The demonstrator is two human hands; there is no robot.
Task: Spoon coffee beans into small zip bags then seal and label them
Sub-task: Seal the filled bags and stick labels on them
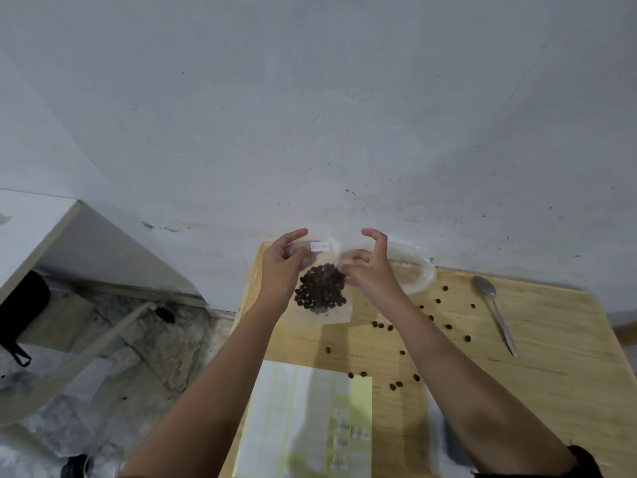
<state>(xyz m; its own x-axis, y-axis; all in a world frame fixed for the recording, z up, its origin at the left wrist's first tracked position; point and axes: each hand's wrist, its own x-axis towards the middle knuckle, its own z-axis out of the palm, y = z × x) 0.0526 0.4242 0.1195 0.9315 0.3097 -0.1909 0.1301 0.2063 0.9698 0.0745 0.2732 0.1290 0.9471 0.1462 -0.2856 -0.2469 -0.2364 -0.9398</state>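
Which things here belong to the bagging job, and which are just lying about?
Job: zip bag of coffee beans, pinched by left hand and right hand; label on it; spoon; label sheet; spilled beans.
Lying about: black bag; plank.

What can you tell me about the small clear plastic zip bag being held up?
The small clear plastic zip bag is held upright at the far left of the light wooden table. Dark brown coffee beans fill its middle, leaving a bare strip below. A small white label, writing unreadable, sits near the top. The left hand pinches its upper left side, the right hand its upper right. Whether the zip is closed cannot be told.
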